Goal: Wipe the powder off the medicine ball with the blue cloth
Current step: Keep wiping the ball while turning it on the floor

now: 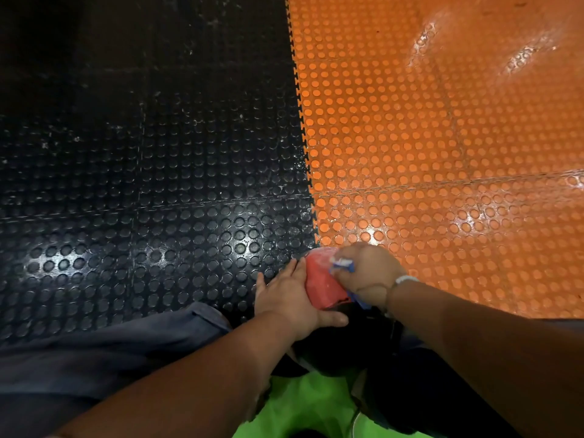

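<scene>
Gripping a blue cloth (343,264) in curled fingers, the person's right hand (366,273) presses down on the upper right side of the medicine ball (320,282), as seen from the head camera. Only a crumpled tuft of the cloth shows between the fingers, and a second scrap pokes out under the heel of the hand. The left hand (290,298) lies flat against the ball's left side, its fingers straight and close together and its thumb laid across the near face.

The ball shows a red panel above a black lower part, with a pale film on the red close to the cloth. It sits low in the picture, close to the person's body, just where the black floor tiles (142,184) meet the orange floor tiles (442,153) along a toothed seam. Both colours of tile are studded with round raised dots and shine under the lights. Whether the ball touches the floor is hidden by the hands and arms.

A white bracelet (406,279) circles the right wrist. A dark trouser leg (110,349) stretches over the black tiles to the left, and a bright green garment (309,406) shows between the forearms.
</scene>
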### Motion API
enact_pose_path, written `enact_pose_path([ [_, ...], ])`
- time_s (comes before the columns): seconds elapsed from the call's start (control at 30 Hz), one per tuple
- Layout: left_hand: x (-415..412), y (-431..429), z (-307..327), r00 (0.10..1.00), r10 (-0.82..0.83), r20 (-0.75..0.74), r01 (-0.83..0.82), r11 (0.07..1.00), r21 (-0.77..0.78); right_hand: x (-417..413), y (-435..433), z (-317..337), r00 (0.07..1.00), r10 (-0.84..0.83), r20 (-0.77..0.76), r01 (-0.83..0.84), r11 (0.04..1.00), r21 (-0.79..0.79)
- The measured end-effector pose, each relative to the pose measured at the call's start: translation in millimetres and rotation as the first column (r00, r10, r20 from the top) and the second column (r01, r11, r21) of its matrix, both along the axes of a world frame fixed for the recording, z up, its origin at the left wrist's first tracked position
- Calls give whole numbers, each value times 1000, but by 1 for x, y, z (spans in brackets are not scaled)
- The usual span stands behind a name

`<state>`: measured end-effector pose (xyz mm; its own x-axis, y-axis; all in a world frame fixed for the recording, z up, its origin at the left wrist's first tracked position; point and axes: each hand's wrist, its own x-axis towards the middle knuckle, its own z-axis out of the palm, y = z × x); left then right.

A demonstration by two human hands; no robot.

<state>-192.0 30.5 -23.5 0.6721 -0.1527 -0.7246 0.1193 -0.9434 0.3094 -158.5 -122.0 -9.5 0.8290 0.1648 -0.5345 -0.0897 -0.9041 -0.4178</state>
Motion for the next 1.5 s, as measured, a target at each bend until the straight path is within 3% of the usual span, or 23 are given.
enact_pose_path([
  [0.03, 0, 1, -1, 1000, 1, 0, -1, 1000, -5, 3, -2, 0, 976, -208, -70, 214, 973, 83],
  [0.1, 1, 3, -3, 1000, 17, 2, -17, 1000, -10, 10, -9, 3, 798, -559, -226, 601, 768, 223],
  [0.17, 4, 3, -4, 999, 33, 11, -33, 999, -14, 17, -16, 5, 681, -658, -323, 731, 638, 243],
  [0.27, 6, 4, -6, 996, 68, 53, -66, 997, -28, 22, -18, 12, 761, -515, -395, 614, 768, 182],
  [0.33, 6, 2, -6, 989, 88, 120, -81, 995, -60, 24, -20, 15, 847, -360, -392, 428, 899, 100],
  [0.4, 5, -1, -4, 979, 78, 190, -62, 994, -88, 27, -26, 17, 911, -224, -346, 246, 969, 18],
  [0.53, 6, -2, -1, 975, 57, 216, -41, 996, -80, 24, -34, 18, 983, -67, -173, 36, 984, -173],
  [0.67, 7, -1, 0, 978, 41, 205, -27, 997, -70, 15, -31, 11, 992, 125, 33, -104, 922, -374],
  [0.73, 7, -2, 0, 978, 26, 208, -13, 998, -63, 14, -29, 11, 982, 125, 144, -82, 959, -270],
  [0.8, 7, -3, 0, 978, 16, 209, -4, 998, -58, 14, -27, 12, 986, 54, 159, -38, 994, -99],
  [0.9, 8, -3, -1, 978, 9, 209, 1, 999, -49, 12, -24, 7, 975, -181, 132, 174, 983, 59],
  [0.97, 8, -3, -2, 978, 9, 207, 0, 999, -43, 15, -23, 5, 945, -322, 65, 314, 944, 105],
  [1.07, 8, -1, -2, 979, 6, 205, 2, 999, -41, 22, -28, 12, 929, -330, -169, 352, 928, 119],
  [1.13, 8, -1, -1, 978, 17, 208, -7, 999, -48, 26, -30, 24, 927, -214, -307, 250, 965, 84],
  [1.2, 8, 0, 0, 978, 24, 205, -13, 998, -55, 27, -33, 29, 964, 87, -252, -117, 988, -105],
  [1.27, 9, 0, 0, 979, 20, 204, -9, 998, -56, 23, -30, 31, 943, 306, -131, -330, 910, -250],
  [1.33, 9, -2, -1, 978, 21, 208, -9, 998, -59, 15, -24, 32, 930, 365, -37, -361, 896, -259],
  [1.5, 5, 0, -8, 972, 42, 230, -23, 996, -84, -9, -3, 13, 912, 403, 80, -401, 915, -40],
])
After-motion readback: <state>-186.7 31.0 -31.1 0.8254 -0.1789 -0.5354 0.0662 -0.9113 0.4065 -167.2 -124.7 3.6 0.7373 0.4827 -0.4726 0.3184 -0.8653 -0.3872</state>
